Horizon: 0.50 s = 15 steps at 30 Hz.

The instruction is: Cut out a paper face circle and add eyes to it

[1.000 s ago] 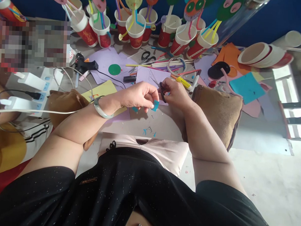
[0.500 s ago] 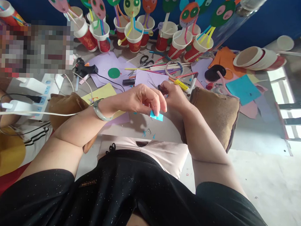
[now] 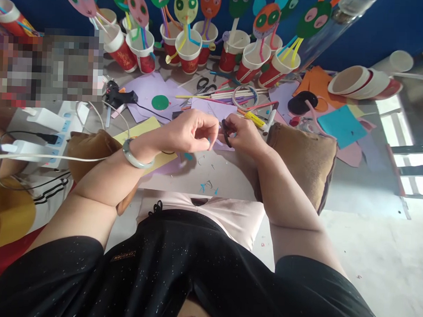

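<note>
"Left hand (image 3: pixel 195 132)?"
"Curled nearly closed, pinching blue paper (image 3: pixel 209 140), mostly hidden, above the table (image 3: pixel 231 180)."
"And right hand (image 3: pixel 246 134)?"
"Wrapped around the handles of scissors (image 3: pixel 226 134), just beside the paper, near the cushion (image 3: pixel 303 157)."

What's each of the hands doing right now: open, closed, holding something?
Left hand: closed in a pinch, apparently on a small blue piece, mostly hidden.
Right hand: closed, holding black-handled scissors.
</note>
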Available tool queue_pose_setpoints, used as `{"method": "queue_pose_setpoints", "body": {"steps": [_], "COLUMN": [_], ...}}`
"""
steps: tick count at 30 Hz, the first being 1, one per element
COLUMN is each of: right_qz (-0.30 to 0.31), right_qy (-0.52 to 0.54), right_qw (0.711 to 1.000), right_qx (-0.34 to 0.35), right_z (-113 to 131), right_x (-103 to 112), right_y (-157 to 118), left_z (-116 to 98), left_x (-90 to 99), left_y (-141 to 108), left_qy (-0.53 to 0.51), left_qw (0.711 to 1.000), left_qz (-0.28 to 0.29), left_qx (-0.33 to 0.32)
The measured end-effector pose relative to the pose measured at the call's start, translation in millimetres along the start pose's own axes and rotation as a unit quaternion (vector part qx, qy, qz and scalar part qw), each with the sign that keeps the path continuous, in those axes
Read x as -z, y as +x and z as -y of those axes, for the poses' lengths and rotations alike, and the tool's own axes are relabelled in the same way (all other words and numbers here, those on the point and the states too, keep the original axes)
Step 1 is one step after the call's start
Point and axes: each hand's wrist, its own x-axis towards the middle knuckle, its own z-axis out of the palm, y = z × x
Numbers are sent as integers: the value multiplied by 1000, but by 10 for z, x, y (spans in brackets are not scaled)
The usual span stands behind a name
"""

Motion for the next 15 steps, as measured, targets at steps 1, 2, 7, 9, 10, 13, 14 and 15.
{"method": "queue_pose_setpoints", "body": {"steps": [1,2,7,9,10,13,14,15], "right_qz": [0,0,4,4,5,7,6,4], "right_qy": [2,3,4,3,4,7,8,7], "right_qw": [1000,1000,1000,1000,1000,1000,1000,1000], "right_qx": [0,0,1,0,0,-1,-2,-2], "right_z": [-8,-18,-48,-47,-45,-37,-35,-34], "right_x": [-2,-4,-5,-4,-4,-5,-5,-5], "right_y": [0,-1,-9,-10,-10,-9,-9,-9], "left_z": [28,59,143,109,84,27,20,20], "left_x": [33,62,125,126,130,152,160,166], "left_y": [8,14,14,15,16,22,23,25], "left_qy": [84,169,397,408,406,400,401,404], "left_qw": [996,983,891,879,877,878,878,879], "left_qz": [6,19,116,149,161,164,156,148], "left_qx": [29,63,187,199,200,206,207,207]}}
